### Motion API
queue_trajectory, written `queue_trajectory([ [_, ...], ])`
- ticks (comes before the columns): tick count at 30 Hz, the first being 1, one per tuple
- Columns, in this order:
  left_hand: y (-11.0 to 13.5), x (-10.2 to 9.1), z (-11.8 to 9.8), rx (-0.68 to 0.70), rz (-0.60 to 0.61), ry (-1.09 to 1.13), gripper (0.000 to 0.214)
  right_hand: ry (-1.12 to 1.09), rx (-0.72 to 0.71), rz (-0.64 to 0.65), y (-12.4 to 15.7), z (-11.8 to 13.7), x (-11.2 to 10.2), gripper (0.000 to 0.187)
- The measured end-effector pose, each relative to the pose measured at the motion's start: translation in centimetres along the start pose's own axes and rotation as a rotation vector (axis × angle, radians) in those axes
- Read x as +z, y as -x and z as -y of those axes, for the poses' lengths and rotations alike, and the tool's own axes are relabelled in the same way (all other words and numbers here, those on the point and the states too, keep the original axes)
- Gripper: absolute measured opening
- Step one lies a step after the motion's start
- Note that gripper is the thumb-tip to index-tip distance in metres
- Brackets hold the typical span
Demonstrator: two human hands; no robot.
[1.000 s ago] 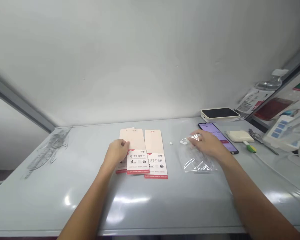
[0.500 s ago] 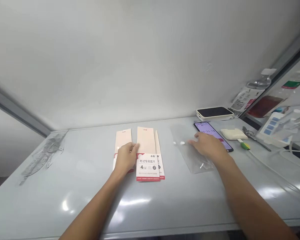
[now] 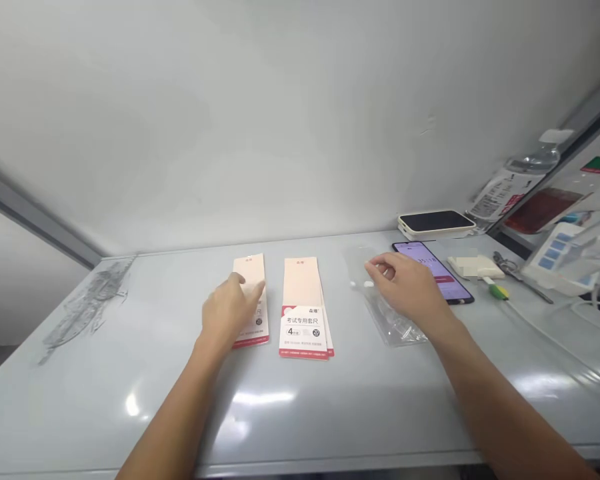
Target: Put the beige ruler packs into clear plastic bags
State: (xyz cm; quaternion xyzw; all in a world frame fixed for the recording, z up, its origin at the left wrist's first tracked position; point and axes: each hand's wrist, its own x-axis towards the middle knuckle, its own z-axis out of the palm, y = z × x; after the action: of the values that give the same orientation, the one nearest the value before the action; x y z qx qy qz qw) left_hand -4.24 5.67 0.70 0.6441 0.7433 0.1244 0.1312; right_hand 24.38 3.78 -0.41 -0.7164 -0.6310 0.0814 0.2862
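Observation:
Two lots of pale pink cards with red-and-white printed bottoms lie on the grey table (image 3: 130, 373). My left hand (image 3: 229, 308) rests on the left card (image 3: 250, 280), fingers curled loosely over it, thumb out. To its right lies a small stack of like cards (image 3: 304, 313), untouched. My right hand (image 3: 405, 287) presses down on a clear plastic sleeve (image 3: 397, 323) with small white snaps, forefinger and thumb close together at its top edge.
A lit phone (image 3: 440, 270) lies just right of my right hand. Behind it is a white power bank (image 3: 436, 223), then a cream block (image 3: 475, 267), a green-tipped pen and a cable. A water bottle (image 3: 515, 177) lies at far right. Grey scraps (image 3: 87, 303) sit at left.
My left hand slid one card off to the left, away from the others. The clear sleeve has been flattened and my right hand shifted slightly toward its top edge.

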Motion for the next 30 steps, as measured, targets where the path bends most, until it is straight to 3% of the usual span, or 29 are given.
queue_trajectory([
  [4, -0.8, -0.1, 1.1, -0.161, 0.084, -0.112, 0.055, -0.206, -0.165, 0.054, 1.5, 2.4, 0.1, 0.034],
  [8, -1.0, 0.1, 1.6, -0.135, 0.127, -0.104, 0.037, -0.256, -0.284, 0.135, 2.7, 4.0, 0.9, 0.036],
  [15, -1.5, -0.8, 2.3, -0.127, 0.046, -0.117, 0.025, -0.29, -0.398, 0.274, 3.5, 4.7, 2.0, 0.035],
  [17, -1.5, -1.2, 2.3, -0.1, -0.031, -0.053, 0.028, -0.321, -0.378, 0.277, 3.7, 4.8, 2.1, 0.032],
  [20, -0.6, -1.3, 1.2, 0.028, -0.138, 0.168, 0.03, -0.442, -0.238, 0.269, 3.9, 5.3, 2.4, 0.029],
  [23, 1.6, -0.4, -1.2, 0.199, -0.142, 0.41, 0.027, -0.729, -0.094, 0.385, 4.2, 6.0, 2.6, 0.039],
  [25, 3.2, 0.7, -2.6, 0.282, -0.102, 0.525, 0.028, -0.941, -0.048, 0.493, 4.4, 6.5, 2.7, 0.036],
  [27, 4.4, 1.7, -3.6, 0.353, -0.063, 0.555, 0.024, -1.051, -0.002, 0.528, 4.7, 6.7, 2.9, 0.031],
  [30, 5.0, 2.8, -3.9, 0.418, -0.045, 0.382, 0.019, -1.041, 0.044, 0.501, 5.0, 6.8, 3.2, 0.029],
])
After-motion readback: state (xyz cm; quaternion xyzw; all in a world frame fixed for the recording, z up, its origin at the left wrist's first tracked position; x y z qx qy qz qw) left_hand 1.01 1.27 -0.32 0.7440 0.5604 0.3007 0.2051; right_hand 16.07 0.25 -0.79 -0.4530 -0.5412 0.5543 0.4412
